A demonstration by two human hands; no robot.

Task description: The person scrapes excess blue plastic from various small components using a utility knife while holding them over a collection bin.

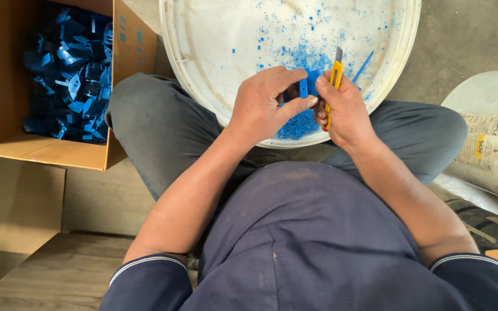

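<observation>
We see a blue part pinched in our left hand and a yellow knife in our right hand. Below the grip lie blue shavings in a white tub. Far left, a brown box holds blue parts.

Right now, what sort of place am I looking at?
Likely a small workshop floor for hand-trimming plastic parts: a cardboard box of blue parts, a white tub catching blue shavings, a yellow utility knife.

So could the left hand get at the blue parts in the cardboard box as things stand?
Probably not at once: the left hand is pinching a small blue piece. The open-topped box of blue parts lies unobstructed on that side.
</observation>
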